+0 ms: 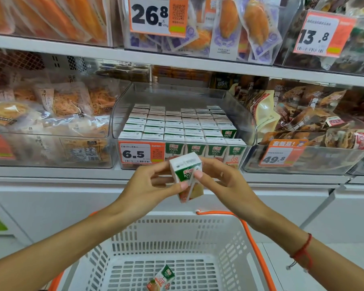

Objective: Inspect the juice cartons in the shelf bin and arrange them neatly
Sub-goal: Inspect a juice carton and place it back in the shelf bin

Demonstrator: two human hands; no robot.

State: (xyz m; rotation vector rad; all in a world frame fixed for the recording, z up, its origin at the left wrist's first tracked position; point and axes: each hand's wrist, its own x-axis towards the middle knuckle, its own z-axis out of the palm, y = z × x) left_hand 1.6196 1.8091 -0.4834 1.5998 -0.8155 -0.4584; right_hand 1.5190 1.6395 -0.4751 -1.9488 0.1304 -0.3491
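The juice cartons (206, 151) read "100%"; their bin's price tag (140, 154) reads 6.5. Neighbouring price tags read 26.8 (153, 16), 13.8 (317, 36) and 49.8 (278, 157).

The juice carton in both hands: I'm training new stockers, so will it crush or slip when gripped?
The juice carton looks boxy and stiff, so it probably resists light fingertip pressure. Its glossy faces may be slightly slippery. The left hand and right hand pinch it easily, suggesting it's light.

Glossy paper juice carton (187, 175); clear plastic shelf bin (243, 114); matt plastic basket (177, 229).
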